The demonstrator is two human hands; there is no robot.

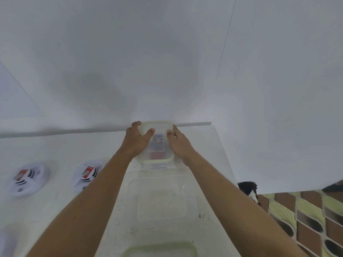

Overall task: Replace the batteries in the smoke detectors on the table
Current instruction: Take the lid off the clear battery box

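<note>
A clear plastic box with a green-rimmed lid (156, 160) stands at the far side of the white table, close to the wall. Blue and red items show dimly through the lid. My left hand (138, 140) grips its left side, thumb on top of the lid. My right hand (180, 143) holds its right side, thumb also on the lid. Two white smoke detectors lie on the table to the left, one at the far left (27, 180) and one nearer my left forearm (87, 176). Both lie with red labels and black stripes showing.
An empty clear container (159, 197) sits on the table (55, 149) between my forearms. A green-rimmed lid (159, 249) lies at the bottom edge. The table's right edge drops to a patterned tiled floor (306, 216). A white wall stands right behind the table.
</note>
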